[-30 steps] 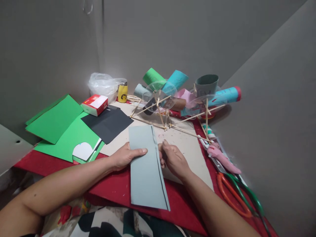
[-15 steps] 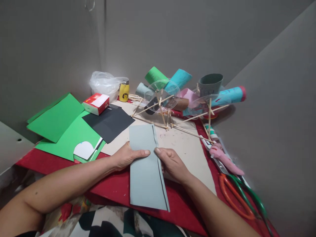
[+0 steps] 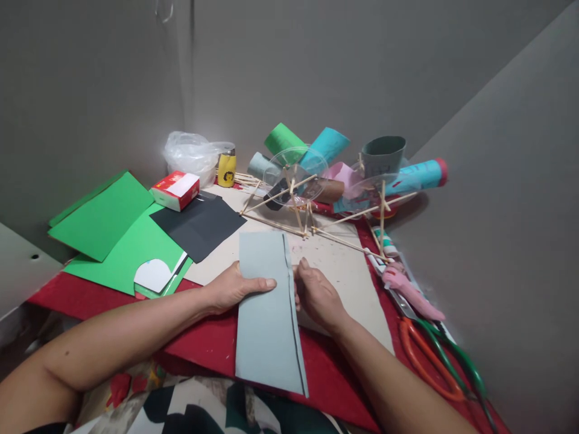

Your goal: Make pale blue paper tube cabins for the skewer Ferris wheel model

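Note:
A long folded sheet of grey-blue paper (image 3: 266, 325) lies lengthwise in front of me on a beige board (image 3: 344, 277) over red felt. My left hand (image 3: 233, 288) grips the sheet's left edge, thumb flat on top of it. My right hand (image 3: 316, 292) is curled at the sheet's right folded edge, fingers pressed against the crease. Both hands hold the same sheet.
Green paper sheets (image 3: 108, 229), a black sheet (image 3: 199, 223) and a red-white box (image 3: 175, 188) lie to the left. A stick frame with paper tubes and clear lids (image 3: 316, 193) stands behind. Orange and green scissors (image 3: 434, 355) and a pink tool (image 3: 409, 292) lie at the right, by the grey wall.
My right hand pulled back from the top of the sheet to its right crease. The sheet slid slightly toward me; my left hand kept its hold.

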`<state>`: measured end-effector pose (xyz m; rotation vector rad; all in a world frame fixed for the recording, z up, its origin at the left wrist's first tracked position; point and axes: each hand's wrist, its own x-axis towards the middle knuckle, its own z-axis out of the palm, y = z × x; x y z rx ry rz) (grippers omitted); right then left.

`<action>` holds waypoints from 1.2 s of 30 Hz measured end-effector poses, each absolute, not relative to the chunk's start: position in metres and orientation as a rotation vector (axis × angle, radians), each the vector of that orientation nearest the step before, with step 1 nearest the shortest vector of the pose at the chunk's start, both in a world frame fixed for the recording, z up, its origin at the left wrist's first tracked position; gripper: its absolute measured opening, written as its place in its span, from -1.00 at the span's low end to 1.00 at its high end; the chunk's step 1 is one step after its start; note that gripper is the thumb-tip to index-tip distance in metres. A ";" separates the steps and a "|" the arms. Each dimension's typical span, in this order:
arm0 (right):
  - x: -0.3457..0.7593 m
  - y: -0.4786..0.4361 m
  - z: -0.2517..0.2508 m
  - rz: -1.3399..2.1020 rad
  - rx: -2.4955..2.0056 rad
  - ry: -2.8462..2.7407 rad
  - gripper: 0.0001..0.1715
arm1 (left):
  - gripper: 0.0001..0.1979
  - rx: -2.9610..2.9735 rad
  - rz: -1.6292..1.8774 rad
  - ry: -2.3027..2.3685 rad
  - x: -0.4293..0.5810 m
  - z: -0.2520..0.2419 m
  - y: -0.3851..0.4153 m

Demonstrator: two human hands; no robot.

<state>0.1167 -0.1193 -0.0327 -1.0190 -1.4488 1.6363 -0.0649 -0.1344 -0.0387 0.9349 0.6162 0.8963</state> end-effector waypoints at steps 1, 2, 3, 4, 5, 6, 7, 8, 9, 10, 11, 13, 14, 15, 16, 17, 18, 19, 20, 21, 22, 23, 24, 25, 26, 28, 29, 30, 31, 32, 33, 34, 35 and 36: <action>0.116 -0.119 -0.033 1.630 -1.030 -1.462 -0.26 | -0.55 0.930 0.882 0.615 -0.065 -0.039 -0.135; 0.116 -0.119 -0.033 1.626 -1.036 -1.486 -0.26 | -0.54 0.924 0.871 0.616 -0.064 -0.039 -0.135; 0.116 -0.119 -0.033 1.623 -1.036 -1.508 -0.26 | -0.54 0.918 0.862 0.618 -0.064 -0.039 -0.136; 0.116 -0.119 -0.034 1.622 -1.032 -1.519 -0.26 | -0.54 0.914 0.858 0.620 -0.064 -0.039 -0.136; 0.116 -0.119 -0.034 1.621 -1.026 -1.520 -0.27 | -0.54 0.913 0.856 0.624 -0.064 -0.040 -0.135; 0.116 -0.120 -0.035 1.619 -1.022 -1.514 -0.28 | -0.54 0.912 0.857 0.632 -0.064 -0.040 -0.135; 0.115 -0.120 -0.035 1.616 -1.025 -1.505 -0.29 | -0.55 0.912 0.861 0.642 -0.064 -0.041 -0.135; 0.115 -0.120 -0.035 1.611 -1.032 -1.495 -0.30 | -0.56 0.912 0.866 0.659 -0.064 -0.042 -0.134; 0.115 -0.120 -0.034 1.602 -1.041 -1.491 -0.32 | -0.56 0.913 0.874 0.679 -0.064 -0.043 -0.134; 0.114 -0.120 -0.033 1.585 -1.050 -1.495 -0.33 | -0.57 0.913 0.882 0.696 -0.064 -0.043 -0.134; 0.113 -0.120 -0.031 1.561 -1.057 -1.507 -0.34 | -0.57 0.913 0.890 0.710 -0.064 -0.044 -0.133; 0.111 -0.119 -0.028 1.497 -1.069 -1.537 -0.34 | -0.57 0.912 0.904 0.726 -0.064 -0.046 -0.133; 0.111 -0.119 -0.027 1.465 -1.081 -1.545 -0.33 | -0.57 0.912 0.909 0.730 -0.064 -0.047 -0.132; 0.110 -0.119 -0.027 1.444 -1.096 -1.546 -0.32 | -0.57 0.913 0.911 0.728 -0.064 -0.047 -0.132; 0.111 -0.119 -0.027 1.441 -1.114 -1.532 -0.31 | -0.57 0.914 0.909 0.716 -0.064 -0.047 -0.132; 0.111 -0.119 -0.028 1.459 -1.128 -1.509 -0.31 | -0.56 0.917 0.905 0.696 -0.064 -0.046 -0.132; 0.112 -0.119 -0.029 1.492 -1.137 -1.485 -0.30 | -0.55 0.919 0.902 0.675 -0.065 -0.045 -0.131; 0.113 -0.119 -0.030 1.535 -1.134 -1.469 -0.29 | -0.54 0.921 0.908 0.661 -0.065 -0.043 -0.131; 0.114 -0.120 -0.031 1.582 -1.117 -1.463 -0.28 | -0.52 0.923 0.923 0.658 -0.065 -0.042 -0.131; 0.115 -0.120 -0.032 1.624 -1.088 -1.468 -0.27 | -0.51 0.923 0.947 0.667 -0.066 -0.040 -0.131; 0.116 -0.121 -0.033 1.664 -1.050 -1.480 -0.27 | -0.50 0.923 0.972 0.684 -0.066 -0.039 -0.131; 0.116 -0.122 -0.033 1.701 -1.006 -1.494 -0.28 | -0.50 0.922 0.992 0.700 -0.066 -0.037 -0.130; 0.116 -0.123 -0.034 1.734 -0.966 -1.502 -0.29 | -0.50 0.921 1.003 0.709 -0.067 -0.037 -0.130; 0.115 -0.123 -0.035 1.761 -0.935 -1.501 -0.31 | -0.51 0.920 1.004 0.713 -0.067 -0.036 -0.130; 0.115 -0.124 -0.036 1.780 -0.919 -1.494 -0.33 | -0.52 0.918 1.000 0.715 -0.067 -0.036 -0.130; 0.114 -0.124 -0.038 1.796 -0.915 -1.468 -0.35 | -0.54 0.918 0.992 0.720 -0.067 -0.037 -0.130; 0.113 -0.124 -0.039 1.797 -0.920 -1.456 -0.35 | -0.54 0.920 0.989 0.722 -0.067 -0.037 -0.130; 0.113 -0.124 -0.040 1.797 -0.924 -1.449 -0.35 | -0.55 0.923 0.984 0.723 -0.068 -0.038 -0.131; 0.113 -0.124 -0.041 1.795 -0.928 -1.445 -0.35 | -0.56 0.924 0.977 0.724 -0.068 -0.039 -0.131; 0.113 -0.123 -0.041 1.789 -0.935 -1.446 -0.35 | -0.57 0.923 0.972 0.725 -0.068 -0.040 -0.131; 0.114 -0.123 -0.041 1.780 -0.946 -1.453 -0.35 | -0.58 0.919 0.966 0.727 -0.068 -0.042 -0.131; 0.114 -0.123 -0.041 1.769 -0.959 -1.464 -0.36 | -0.59 0.915 0.962 0.727 -0.068 -0.042 -0.131; 0.115 -0.123 -0.040 1.754 -0.972 -1.478 -0.36 | -0.60 0.912 0.960 0.726 -0.068 -0.043 -0.131; 0.116 -0.123 -0.040 1.737 -0.983 -1.502 -0.36 | -0.60 0.911 0.962 0.725 -0.068 -0.043 -0.131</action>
